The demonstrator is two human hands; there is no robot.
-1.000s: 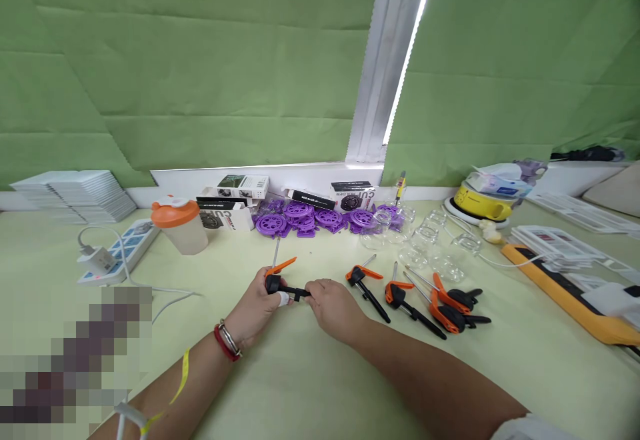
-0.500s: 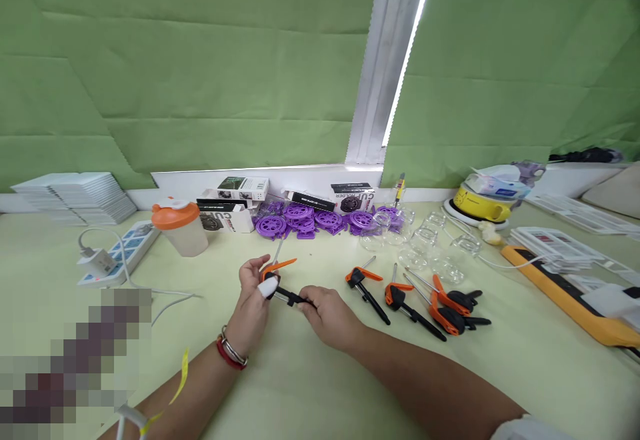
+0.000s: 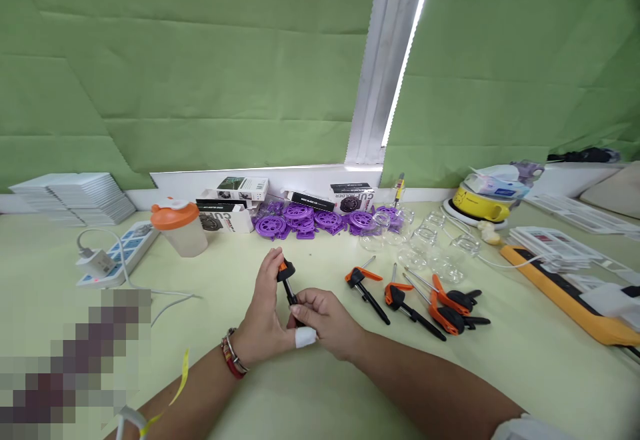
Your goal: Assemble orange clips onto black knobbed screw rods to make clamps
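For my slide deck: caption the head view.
Both hands hold a black-and-orange clamp over a green table.

Left hand (image 3: pixel 263 317) raised upright on its edge, palm turned toward the right, fingers (image 3: pixel 271 268) stretched up and pinched at the tips, thumb tip wrapped in white tape, wrist ringed by red and silver bangles. Right hand (image 3: pixel 327 323) pressed close against the left, knuckles up, fingers (image 3: pixel 306 299) curled shut in a tight pinch just beside the left palm. Both forearms bare, angling in from the lower corners and meeting at the middle, right sleeve edge white at the elbow.
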